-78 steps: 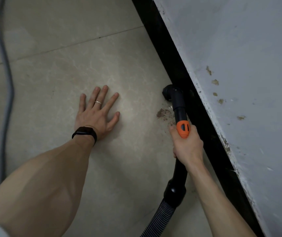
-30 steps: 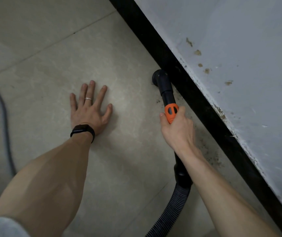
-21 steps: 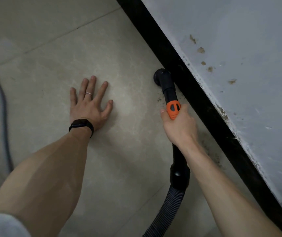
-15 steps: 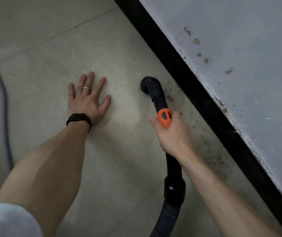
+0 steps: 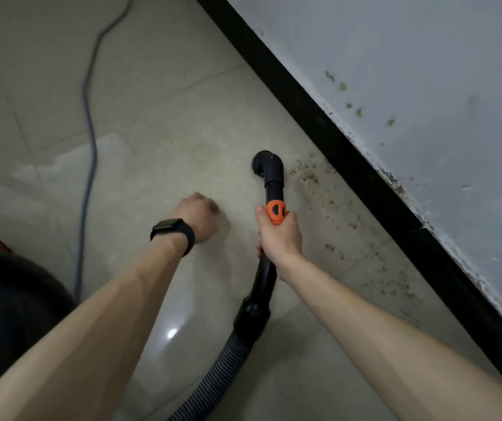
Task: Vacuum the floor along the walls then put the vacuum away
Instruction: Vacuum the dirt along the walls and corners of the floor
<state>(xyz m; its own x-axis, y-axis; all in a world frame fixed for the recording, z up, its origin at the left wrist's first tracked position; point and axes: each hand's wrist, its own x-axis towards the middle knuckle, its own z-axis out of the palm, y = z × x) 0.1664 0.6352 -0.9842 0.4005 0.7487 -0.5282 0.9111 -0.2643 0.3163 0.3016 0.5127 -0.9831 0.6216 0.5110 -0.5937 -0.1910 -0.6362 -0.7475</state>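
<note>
My right hand [image 5: 280, 238] grips the black vacuum wand just below its orange collar [image 5: 276, 211]. The wand's elbow nozzle [image 5: 269, 167] sits on the beige tile floor, a short way out from the black baseboard [image 5: 335, 129]. Brown dirt specks [image 5: 307, 174] lie between the nozzle and the baseboard and trail along it toward me. A ribbed grey hose [image 5: 213, 381] runs from the wand to the bottom edge. My left hand [image 5: 196, 217], with a black watch on its wrist, rests on the floor left of the wand, fingers curled under and holding nothing.
The grey wall [image 5: 426, 71] with stains and chipped paint fills the right side. A grey cable [image 5: 90, 141] snakes over the tiles at the left. The dark vacuum body [image 5: 6, 299], with an orange edge, sits at the lower left beside my left arm.
The nozzle has come away from the baseboard, leaving the dirt exposed. My left hand went from flat with spread fingers to curled, closer to the wand. The vacuum body is now in view.
</note>
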